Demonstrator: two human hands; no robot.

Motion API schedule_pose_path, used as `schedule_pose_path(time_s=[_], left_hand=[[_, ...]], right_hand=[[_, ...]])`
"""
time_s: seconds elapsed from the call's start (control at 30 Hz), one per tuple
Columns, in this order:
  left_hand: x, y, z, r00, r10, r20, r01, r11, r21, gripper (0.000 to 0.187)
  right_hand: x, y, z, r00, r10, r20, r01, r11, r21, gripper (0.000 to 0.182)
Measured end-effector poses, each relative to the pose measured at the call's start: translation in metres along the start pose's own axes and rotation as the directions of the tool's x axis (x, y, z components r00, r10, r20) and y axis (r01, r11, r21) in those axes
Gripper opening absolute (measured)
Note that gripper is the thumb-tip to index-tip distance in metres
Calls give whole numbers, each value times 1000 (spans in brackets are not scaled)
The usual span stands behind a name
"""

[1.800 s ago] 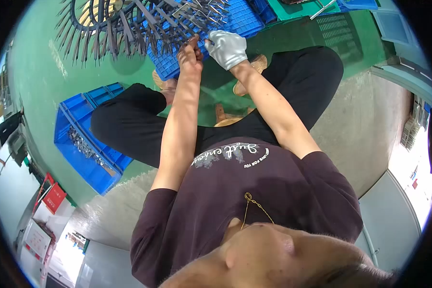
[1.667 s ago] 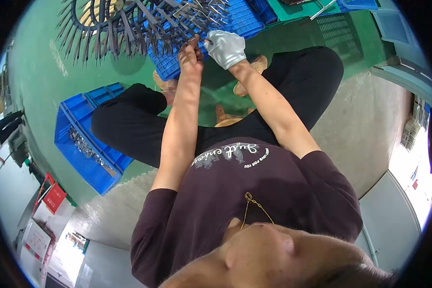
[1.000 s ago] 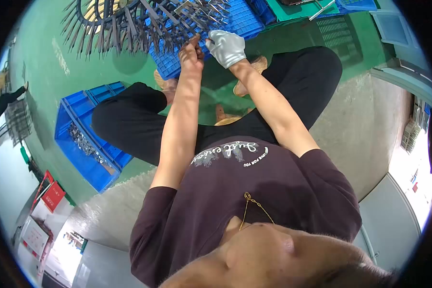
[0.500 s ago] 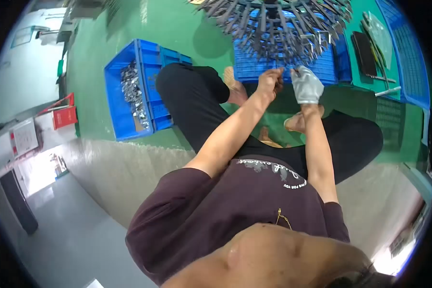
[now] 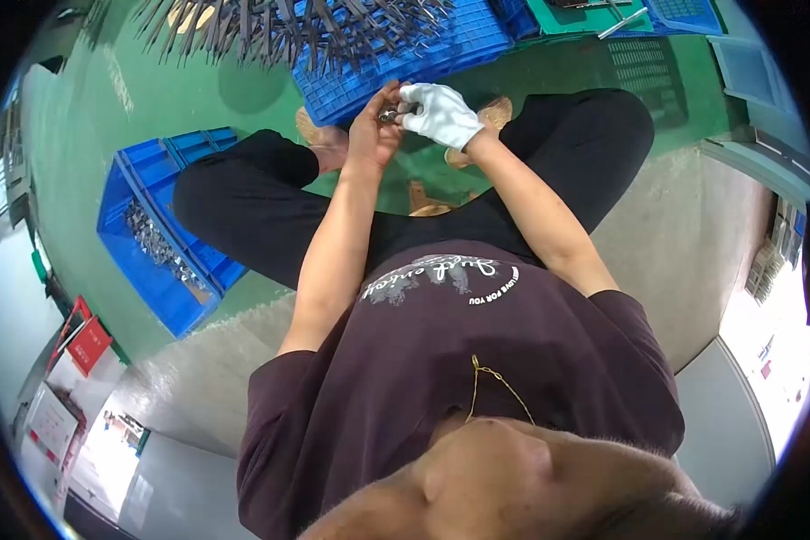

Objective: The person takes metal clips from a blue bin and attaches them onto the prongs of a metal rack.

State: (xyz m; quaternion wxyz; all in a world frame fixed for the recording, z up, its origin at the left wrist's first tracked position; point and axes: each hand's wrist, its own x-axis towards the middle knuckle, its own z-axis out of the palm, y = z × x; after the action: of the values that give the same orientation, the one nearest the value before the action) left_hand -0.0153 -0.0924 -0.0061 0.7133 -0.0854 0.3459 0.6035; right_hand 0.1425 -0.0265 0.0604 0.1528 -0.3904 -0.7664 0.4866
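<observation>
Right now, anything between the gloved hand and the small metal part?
Nothing visible. The gloved right hand is right beside the small metal part, which the bare left hand seems to hold.

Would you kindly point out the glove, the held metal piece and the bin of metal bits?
Glove (image 5: pixel 445 115): head view, its back.
Metal piece (image 5: pixel 387 115): head view, shiny middle.
Bin (image 5: pixel 146 277): head view, bare blue plastic.

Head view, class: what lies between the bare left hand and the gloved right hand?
A small shiny piece sits between the bare left hand and the gloved right hand, shown in the head view; its shape is unclear.
</observation>
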Motion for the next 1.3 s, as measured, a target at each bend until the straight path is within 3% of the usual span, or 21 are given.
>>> schedule_pose_path(time_s=[0.1, 0.13, 0.23, 0.33, 0.47, 0.57, 0.67, 0.7, 0.73, 0.77, 0.83, 0.93, 0.97, 1.03, 1.13, 1.2, 1.3], left_hand=[[-2, 0, 7, 1000, -1, 18, 2, 999, -35, 32], [-2, -1, 8, 1000, 4, 17, -3, 998, -56, 32], [5, 3, -3, 964, -61, 260, 116, 973, -201, 32], [6, 1, 3, 984, -17, 180, 44, 988, -146, 33], [2, 1, 11, 1000, -15, 11, 16, 990, -140, 35], [4, 4, 8, 998, -38, -51, 31, 990, -140, 34], [4, 6, 5, 990, -59, -130, 60, 998, 8, 34], [4, 7, 2, 983, -64, -172, 83, 991, 101, 34], [4, 9, 1, 975, -67, -212, 108, 975, 193, 35], [4, 10, -1, 987, -100, -122, 127, 963, 239, 37], [5, 12, 0, 991, -64, -117, 101, 935, 341, 31], [6, 11, 5, 993, -6, -120, 61, 886, 460, 25], [4, 10, 7, 991, 18, -131, 49, 873, 485, 25], [1, 10, 14, 988, 45, -149, 40, 852, 523, 27], [6, 2, 10, 992, 20, -125, 23, 940, 340, 27], [7, -2, 6, 996, 21, -83, 5, 953, 304, 25], [8, -6, 6, 997, 47, -64, -23, 947, 322, 25]], right_hand=[[-2, -3, 1, 998, -63, -26, 58, 985, -162, 25], [-2, -4, 1, 1000, -19, -15, 17, 990, -140, 25], [-1, -8, 0, 997, 71, -9, -71, 989, -129, 26], [-3, -1, 5, 992, -14, -129, -2, 992, -127, 27], [3, 6, 5, 990, 127, -53, -132, 988, -82, 23], [-1, 0, 0, 987, -93, -132, 58, 966, -251, 23], [-1, -12, -6, 978, -109, -178, 51, 951, -304, 26], [1, -4, -5, 979, -122, -165, 77, 963, -258, 29], [2, 2, -3, 986, -18, -166, -3, 992, -123, 29], [2, 9, 0, 984, 86, -154, -85, 996, 13, 29], [5, 19, 0, 973, 219, -73, -192, 944, 269, 29], [6, 30, -1, 994, 98, -39, -94, 990, 110, 29], [6, 32, 2, 992, 85, -94, -79, 995, 64, 30], [6, 32, 3, 988, 92, -124, -79, 991, 110, 30], [6, 26, 0, 979, 136, -155, -109, 978, 176, 29], [3, 20, 0, 961, 186, -203, -154, 975, 162, 28], [3, 19, -1, 966, 217, -139, -205, 974, 94, 25]])
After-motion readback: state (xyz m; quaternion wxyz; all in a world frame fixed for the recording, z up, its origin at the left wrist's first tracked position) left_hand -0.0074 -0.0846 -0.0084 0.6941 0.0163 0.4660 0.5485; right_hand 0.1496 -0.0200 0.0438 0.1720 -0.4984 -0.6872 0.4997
